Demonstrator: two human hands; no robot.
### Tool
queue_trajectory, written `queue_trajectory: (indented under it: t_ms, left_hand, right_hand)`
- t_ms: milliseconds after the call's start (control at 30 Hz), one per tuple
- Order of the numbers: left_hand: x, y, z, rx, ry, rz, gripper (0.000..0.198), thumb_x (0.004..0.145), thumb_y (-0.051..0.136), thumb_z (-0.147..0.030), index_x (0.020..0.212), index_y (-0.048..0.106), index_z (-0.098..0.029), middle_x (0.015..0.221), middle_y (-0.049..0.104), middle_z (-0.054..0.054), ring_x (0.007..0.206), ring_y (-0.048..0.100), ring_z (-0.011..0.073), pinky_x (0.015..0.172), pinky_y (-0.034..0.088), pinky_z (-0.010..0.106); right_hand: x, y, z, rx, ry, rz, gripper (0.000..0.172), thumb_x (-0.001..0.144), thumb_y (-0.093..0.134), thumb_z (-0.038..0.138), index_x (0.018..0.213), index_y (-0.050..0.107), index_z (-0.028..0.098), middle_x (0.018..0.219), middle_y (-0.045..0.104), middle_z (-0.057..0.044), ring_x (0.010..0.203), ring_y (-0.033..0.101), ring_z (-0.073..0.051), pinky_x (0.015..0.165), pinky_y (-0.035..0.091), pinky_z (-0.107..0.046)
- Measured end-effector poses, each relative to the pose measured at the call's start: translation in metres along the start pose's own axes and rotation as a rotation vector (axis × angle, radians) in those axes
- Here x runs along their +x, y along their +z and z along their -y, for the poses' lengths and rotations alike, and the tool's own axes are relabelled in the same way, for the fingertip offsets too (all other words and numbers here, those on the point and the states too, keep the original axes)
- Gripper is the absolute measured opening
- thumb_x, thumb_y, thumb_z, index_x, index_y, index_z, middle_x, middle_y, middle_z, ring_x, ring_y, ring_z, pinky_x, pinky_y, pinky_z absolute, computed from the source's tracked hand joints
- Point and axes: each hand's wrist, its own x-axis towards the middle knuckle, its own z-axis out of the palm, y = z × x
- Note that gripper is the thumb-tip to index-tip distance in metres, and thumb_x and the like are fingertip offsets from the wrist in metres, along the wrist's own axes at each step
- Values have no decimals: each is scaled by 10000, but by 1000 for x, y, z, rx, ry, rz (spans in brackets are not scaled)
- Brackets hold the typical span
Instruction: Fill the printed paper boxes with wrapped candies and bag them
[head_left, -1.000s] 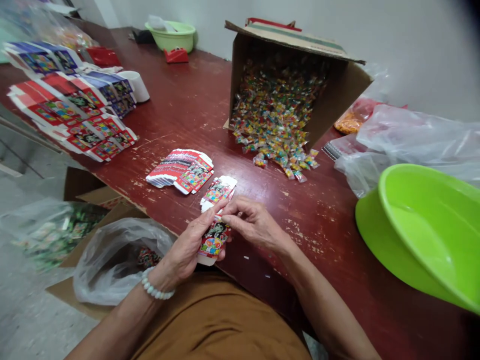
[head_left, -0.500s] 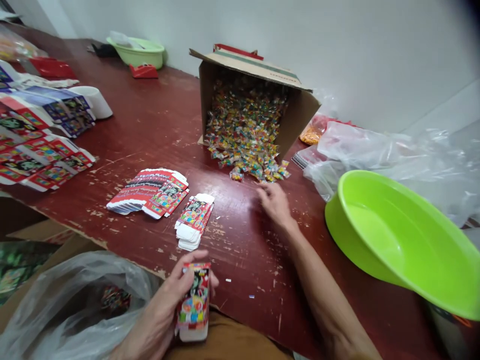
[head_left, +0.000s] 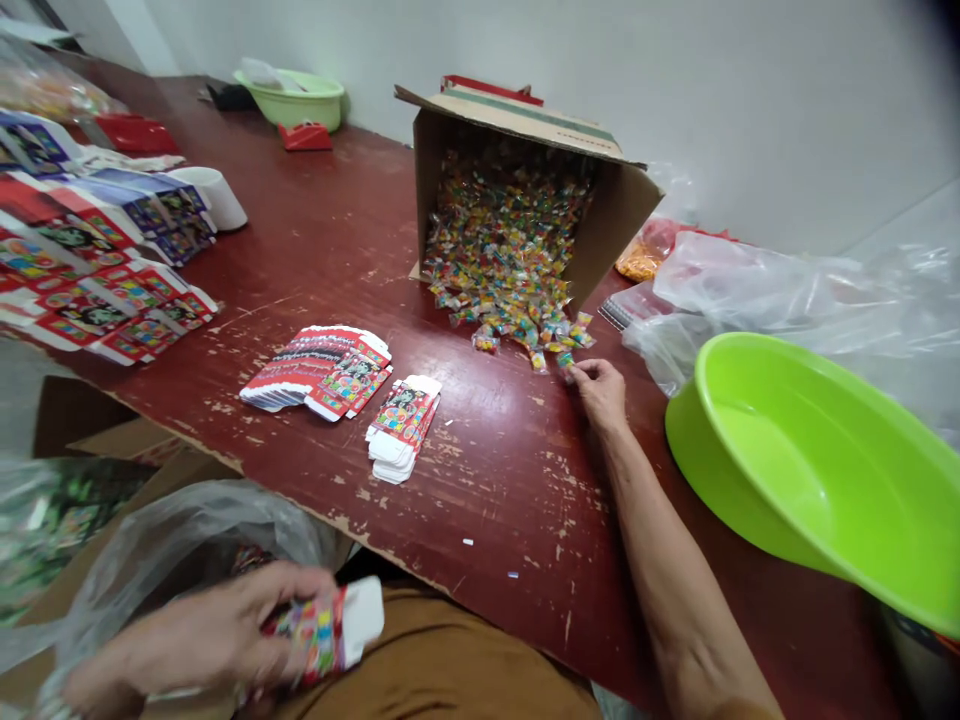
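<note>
Closest in, over the brown garment (head_left: 450, 640) on the person's lap, the left hand (head_left: 202, 635) curls around a printed paperboard carton (head_left: 322, 635), its white end flap sticking out past the fingers, above an open plastic bag (head_left: 202, 525). The card looks light and fairly stiff but likely to crease, so it is probably best held by its flat panels, not its flaps. On the worn red counter (head_left: 480, 520), the right hand (head_left: 598, 392) has its fingers loosely gathered at the edge of a spill of wrapped sweets (head_left: 510, 260); whether it has one, I cannot tell. These look light and slippery, easiest pinched singly by the wrapper. The sweets pour from a tipped cardboard box (head_left: 622, 210). Two stacks of flat cartons (head_left: 401, 430) lie left of that hand, with a lime-green basin (head_left: 795, 470) to its right. Rows of made-up cartons (head_left: 97, 260) line the counter's left side, and a second green basin (head_left: 289, 95) stands far off by the wall.
</note>
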Motion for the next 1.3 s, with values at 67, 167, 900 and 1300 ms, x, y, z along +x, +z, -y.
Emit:
queue_trajectory:
  t_ms: [67,167,900,1300]
  left_hand:
    - [3,10,-23,23,-2,121,290,698,841,-309,961,733,-252,858,734,37,656,670,179,611,546,260]
    - [16,33,-55,-70,238,96,265,802,745,-345,995,643,-194,905,723,78,706,667,173,640,527,253]
    - [44,84,-65,-405,365,-10,563,798,589,-698,864,680,-146,649,694,82,505,612,174,491,519,279]
    - [54,92,-53,-528,353,-78,361,776,679,-511,816,645,-153,576,679,34,414,592,153,408,496,245]
  right_hand:
    - [-16,-4,11,94,-11,12,265,798,613,414,897,639,169,854,699,-68,746,631,-192,710,511,-319]
    - [-58,-5,43,366,-63,248,272,784,675,425,934,629,203,821,671,-15,644,587,-140,606,486,-277]
    - [-163,38,101,738,76,992,411,753,805,394,1078,619,224,912,659,-9,697,592,-119,601,460,-240]
    - [-186,48,108,686,4,979,215,849,697,368,1005,652,227,751,634,18,563,539,-109,543,448,-248]
